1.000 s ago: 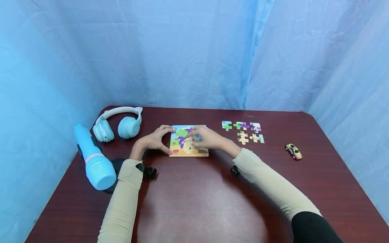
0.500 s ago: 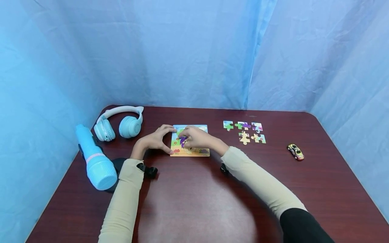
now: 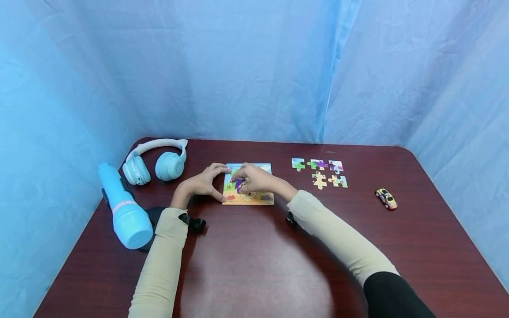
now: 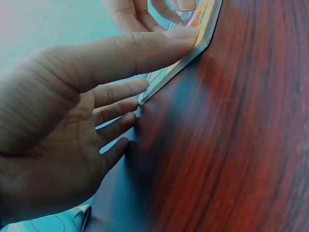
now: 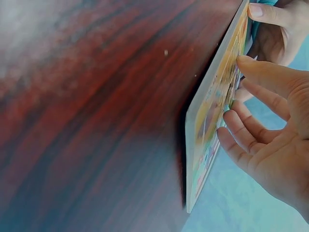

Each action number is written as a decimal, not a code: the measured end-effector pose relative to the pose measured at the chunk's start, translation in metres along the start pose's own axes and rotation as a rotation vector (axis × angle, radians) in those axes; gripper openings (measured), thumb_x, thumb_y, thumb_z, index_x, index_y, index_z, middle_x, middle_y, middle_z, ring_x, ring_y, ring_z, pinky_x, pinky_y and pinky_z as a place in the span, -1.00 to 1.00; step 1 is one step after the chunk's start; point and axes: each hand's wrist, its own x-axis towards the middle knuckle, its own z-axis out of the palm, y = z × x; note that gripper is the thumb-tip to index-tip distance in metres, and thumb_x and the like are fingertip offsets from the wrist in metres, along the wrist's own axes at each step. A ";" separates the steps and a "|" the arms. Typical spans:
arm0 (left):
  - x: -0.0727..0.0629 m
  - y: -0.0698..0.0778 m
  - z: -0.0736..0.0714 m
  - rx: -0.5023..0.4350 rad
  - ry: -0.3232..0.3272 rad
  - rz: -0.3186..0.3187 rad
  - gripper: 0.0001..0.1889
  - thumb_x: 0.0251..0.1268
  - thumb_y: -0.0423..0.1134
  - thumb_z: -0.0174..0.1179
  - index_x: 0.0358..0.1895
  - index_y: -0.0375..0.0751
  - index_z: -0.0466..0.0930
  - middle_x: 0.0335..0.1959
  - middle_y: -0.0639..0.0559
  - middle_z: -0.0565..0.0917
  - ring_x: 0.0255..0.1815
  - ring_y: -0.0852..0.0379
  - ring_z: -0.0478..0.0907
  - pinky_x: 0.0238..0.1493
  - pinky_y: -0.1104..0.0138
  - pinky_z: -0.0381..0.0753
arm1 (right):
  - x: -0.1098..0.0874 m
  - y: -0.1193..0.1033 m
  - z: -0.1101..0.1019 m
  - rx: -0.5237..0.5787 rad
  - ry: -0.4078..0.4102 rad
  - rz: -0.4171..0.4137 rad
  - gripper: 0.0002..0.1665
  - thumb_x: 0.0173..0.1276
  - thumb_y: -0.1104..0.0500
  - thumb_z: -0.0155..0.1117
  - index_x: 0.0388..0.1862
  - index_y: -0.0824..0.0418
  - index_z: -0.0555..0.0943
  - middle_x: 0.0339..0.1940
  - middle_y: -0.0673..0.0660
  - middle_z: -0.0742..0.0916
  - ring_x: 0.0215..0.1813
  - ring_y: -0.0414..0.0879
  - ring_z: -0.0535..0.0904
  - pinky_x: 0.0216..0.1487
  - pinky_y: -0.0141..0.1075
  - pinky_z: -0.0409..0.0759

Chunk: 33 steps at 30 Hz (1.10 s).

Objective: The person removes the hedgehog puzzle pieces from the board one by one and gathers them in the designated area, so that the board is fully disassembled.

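A jigsaw puzzle board [image 3: 262, 199] with a purple-haired cartoon figure lies flat on the table. My left hand [image 3: 204, 181] spans its left side: the straight thumb rests on the near corner, and the extended fingers touch at the far corner. Over the middle of the picture, my right hand [image 3: 256, 177] rests its thumb and fingertips on the surface, as the right wrist view also shows. No loose piece shows between the right fingers, and what lies beneath them is hidden. To the board's right lie several loose puzzle pieces [image 3: 319, 180], some against each other.
Blue headphones [image 3: 169, 166] with cat ears stand at the back left. Beside my left forearm is a blue toy microphone [image 3: 129, 218] on a dark base. A small toy car [image 3: 385, 198] sits far right. Blue curtains [image 3: 246, 70] hang behind the table [image 3: 258, 265].
My right hand has moved left and farther over the board's middle, then stayed nearly still. The left hand keeps its place at the board's left side, and the loose pieces lie as before.
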 end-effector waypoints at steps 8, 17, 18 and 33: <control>0.001 0.000 0.000 -0.001 -0.011 -0.005 0.01 0.06 -0.15 0.56 0.57 -0.24 0.18 0.62 -0.24 -0.02 0.63 -0.28 -0.11 0.52 -0.25 0.16 | 0.001 -0.003 0.003 -0.031 0.021 0.037 -0.60 0.34 0.25 0.42 0.17 0.15 0.72 0.11 0.13 0.58 0.09 -0.06 0.48 0.06 -0.21 0.61; 0.000 0.001 0.000 -0.007 -0.009 -0.010 0.01 0.07 -0.16 0.56 0.57 -0.23 0.18 0.62 -0.24 -0.03 0.63 -0.28 -0.12 0.51 -0.24 0.19 | 0.003 -0.007 0.001 -0.080 0.042 0.017 -0.59 0.32 0.32 0.35 0.16 0.16 0.73 0.08 0.14 0.57 0.00 -0.08 0.45 -0.06 -0.27 0.57; 0.000 0.001 0.000 -0.006 -0.010 -0.010 0.00 0.07 -0.16 0.56 0.57 -0.23 0.18 0.62 -0.25 -0.03 0.63 -0.28 -0.12 0.51 -0.25 0.19 | 0.003 -0.007 0.001 -0.087 0.040 0.018 -0.58 0.32 0.32 0.35 0.16 0.16 0.72 0.09 0.14 0.57 0.01 -0.08 0.45 -0.06 -0.27 0.56; 0.000 0.001 0.000 -0.008 -0.010 -0.017 -0.01 0.06 -0.17 0.56 0.57 -0.22 0.19 0.62 -0.23 -0.02 0.63 -0.27 -0.12 0.52 -0.25 0.17 | 0.000 -0.018 -0.001 -0.157 0.046 0.007 -0.59 0.35 0.30 0.39 0.18 0.17 0.71 0.17 0.18 0.60 0.13 0.04 0.46 0.06 -0.15 0.54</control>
